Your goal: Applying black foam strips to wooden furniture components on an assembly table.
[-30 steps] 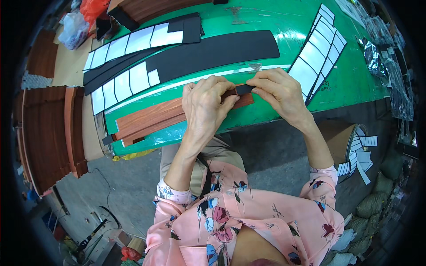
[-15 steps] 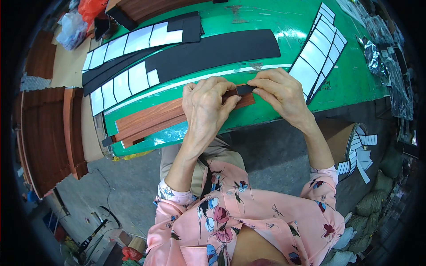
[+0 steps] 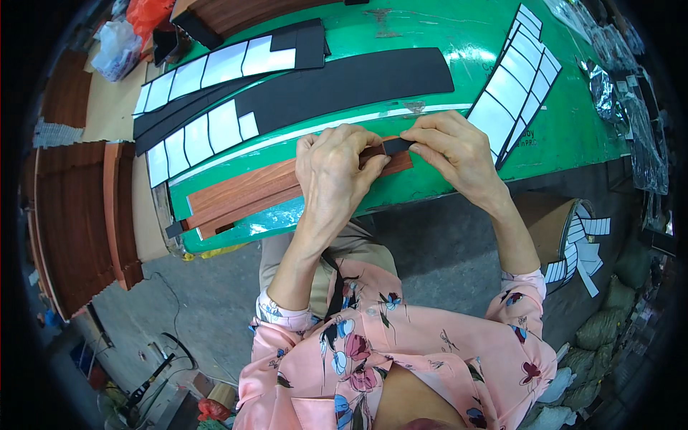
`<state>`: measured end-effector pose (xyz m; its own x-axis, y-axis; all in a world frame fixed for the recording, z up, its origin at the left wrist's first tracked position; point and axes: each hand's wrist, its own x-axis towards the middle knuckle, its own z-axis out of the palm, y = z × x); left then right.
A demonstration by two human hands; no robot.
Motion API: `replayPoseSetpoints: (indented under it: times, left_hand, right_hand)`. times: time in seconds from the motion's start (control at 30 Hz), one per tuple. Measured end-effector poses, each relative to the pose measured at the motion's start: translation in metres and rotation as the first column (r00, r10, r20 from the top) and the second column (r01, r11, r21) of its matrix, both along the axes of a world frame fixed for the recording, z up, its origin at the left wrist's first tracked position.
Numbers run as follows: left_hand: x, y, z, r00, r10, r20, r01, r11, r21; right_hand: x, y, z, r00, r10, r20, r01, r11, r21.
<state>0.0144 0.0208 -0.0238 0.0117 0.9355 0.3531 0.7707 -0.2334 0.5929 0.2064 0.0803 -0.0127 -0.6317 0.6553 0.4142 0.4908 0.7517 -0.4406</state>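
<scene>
A long reddish-brown wooden strip (image 3: 244, 195) lies along the near edge of the green table (image 3: 502, 43). My left hand (image 3: 335, 172) rests over its right part, fingers pressing down. My right hand (image 3: 451, 147) pinches a small black foam pad (image 3: 395, 146) at the strip's right end, and the fingertips of both hands meet at this pad. Another small black pad (image 3: 175, 229) sits at the strip's left end.
Long black foam sheets (image 3: 344, 86) and sheets with white backing squares (image 3: 208, 129) lie across the table. More backed strips (image 3: 516, 79) lie at right. Stacks of wooden strips (image 3: 72, 215) stand at left. A cardboard drum with peeled white backing pieces (image 3: 580, 244) stands at lower right.
Both hands stay at the strip's right end; the fingers have shifted slightly around the black pad. Nothing else has moved.
</scene>
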Motion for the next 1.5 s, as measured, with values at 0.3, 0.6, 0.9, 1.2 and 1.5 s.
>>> replayPoseSetpoints:
  times: [0.3,0.6,0.9,1.2,1.5]
  left_hand:
    - [0.0,0.0,0.0,1.0,-0.002,-0.006,0.003,1.0,0.01]
    - [0.0,0.0,0.001,1.0,-0.003,0.002,0.003,1.0,0.026]
    - [-0.001,-0.001,-0.001,0.995,-0.096,-0.019,0.097,0.989,0.11]
    - [0.005,0.0,-0.005,0.993,-0.11,-0.045,0.117,0.973,0.197]
    - [0.013,0.004,-0.016,0.972,-0.105,-0.21,0.169,0.933,0.318]
  right_hand:
    - [-0.001,0.0,0.0,1.0,0.018,0.004,-0.018,0.999,0.032]
    - [-0.003,-0.002,-0.002,1.0,0.007,-0.002,-0.007,0.999,0.035]
    - [0.008,0.008,-0.016,0.985,-0.038,-0.168,-0.019,0.947,-0.322]
    - [0.016,-0.005,-0.028,0.952,-0.121,-0.281,-0.008,0.908,-0.418]
    - [0.002,-0.014,-0.041,0.979,-0.056,-0.197,0.088,0.983,0.161]
